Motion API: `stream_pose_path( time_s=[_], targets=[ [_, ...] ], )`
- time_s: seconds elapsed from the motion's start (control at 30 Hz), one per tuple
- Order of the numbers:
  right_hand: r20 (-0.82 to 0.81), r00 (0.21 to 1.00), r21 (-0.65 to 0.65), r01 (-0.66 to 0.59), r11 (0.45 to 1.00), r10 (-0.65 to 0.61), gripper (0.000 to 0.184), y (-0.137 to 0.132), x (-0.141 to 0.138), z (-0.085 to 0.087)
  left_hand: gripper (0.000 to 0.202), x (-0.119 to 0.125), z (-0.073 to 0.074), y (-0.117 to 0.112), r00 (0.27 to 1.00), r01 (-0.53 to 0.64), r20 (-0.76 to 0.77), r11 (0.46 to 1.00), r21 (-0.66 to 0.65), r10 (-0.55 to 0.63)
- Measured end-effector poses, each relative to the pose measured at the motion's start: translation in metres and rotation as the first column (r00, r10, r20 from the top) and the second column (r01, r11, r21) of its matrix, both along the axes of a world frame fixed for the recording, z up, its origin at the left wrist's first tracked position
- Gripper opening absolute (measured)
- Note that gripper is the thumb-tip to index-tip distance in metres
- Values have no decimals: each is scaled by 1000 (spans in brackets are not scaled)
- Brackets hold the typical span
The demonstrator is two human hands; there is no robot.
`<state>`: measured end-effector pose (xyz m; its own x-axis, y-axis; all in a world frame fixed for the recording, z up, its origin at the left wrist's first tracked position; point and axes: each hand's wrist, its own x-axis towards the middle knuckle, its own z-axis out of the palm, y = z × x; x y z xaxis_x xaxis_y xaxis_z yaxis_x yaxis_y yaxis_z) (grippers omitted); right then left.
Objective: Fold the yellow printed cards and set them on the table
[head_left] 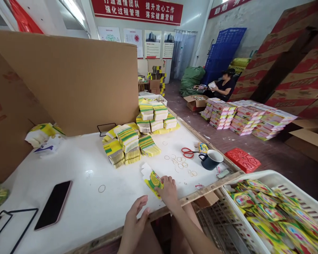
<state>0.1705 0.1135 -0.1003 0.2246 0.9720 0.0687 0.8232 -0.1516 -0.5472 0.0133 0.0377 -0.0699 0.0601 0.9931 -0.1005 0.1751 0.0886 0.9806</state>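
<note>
Nearest to me, the left hand [136, 215] hangs over the table's wooden edge, thumb and fingers parted, with nothing between them. Just beyond it, the right hand [169, 190] has its fingers curled over one side of a yellow-green carton [153, 179], gripping it; the carton lies at the table's front, its white flaps pointing away from the person. To the right, below the tabletop, a white basket [240, 220] is heaped with similar printed packaging.

Over on the left of the white table [95, 208] a dark phone [53, 204] lies face up. Past the hands I see loose rubber bands [180, 159] scattered about, then red-handled scissors [188, 152] just beside a dark mug [211, 160]. Farther back, yellow-and-green bundles [127, 141] sit piled up, with more stacked behind them, near a tall cardboard panel [90, 81].

Across the floor stand stacks of pink boxes [243, 116]. Behind them another person [224, 84] in dark clothes sits holding something pale, near a green sack [192, 79] and tall blue crates [222, 49]. A red banner [137, 10] with white characters spans the far wall.
</note>
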Motion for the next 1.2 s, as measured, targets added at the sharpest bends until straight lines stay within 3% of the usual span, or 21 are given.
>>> stream_pose_path(
  time_s=[0.13, 0.27, 0.33, 0.57, 0.7, 0.87, 1.03, 1.13, 1.2],
  targets=[
    [-29, 1000, -30, 8, 1000, -9, 17, -1, 0, -2, 35, 1, -7, 4, 1000, -11, 2, 1000, 1, 11],
    [-62, 996, -42, 61, 997, -63, 34, 0, -1, 0, 32, 12, -6, 11, 1000, -4, 25, 1000, 10, 3],
    [-93, 992, -46, 77, 996, -81, 34, 2, -1, 2, 32, 13, -4, 13, 999, -14, 37, 1000, 8, 13],
    [-339, 937, -8, 85, 996, -83, 20, 4, 6, 11, 33, 10, -1, 7, 989, -87, 121, 996, -28, 90],
    [-583, 812, 16, 42, 999, -24, 10, -9, 16, 27, 46, 8, 1, 8, 963, -129, 227, 989, -75, 142],
    [-839, 543, 7, -59, 998, 38, 29, -41, 13, 55, 53, 15, 17, 12, 886, -28, 458, 995, -99, 71],
    [-940, 339, -11, -112, 994, 28, 41, -68, -1, 75, 46, 23, 37, 11, 716, 88, 697, 987, -138, 34],
    [-969, 245, -6, -114, 993, 22, 40, -73, -4, 79, 41, 23, 40, 10, 690, 72, 720, 982, -173, 76],
    [-974, 228, -14, -114, 993, 13, 39, -74, -5, 78, 42, 23, 40, 9, 689, 48, 718, 983, -178, 96]
  ],
)
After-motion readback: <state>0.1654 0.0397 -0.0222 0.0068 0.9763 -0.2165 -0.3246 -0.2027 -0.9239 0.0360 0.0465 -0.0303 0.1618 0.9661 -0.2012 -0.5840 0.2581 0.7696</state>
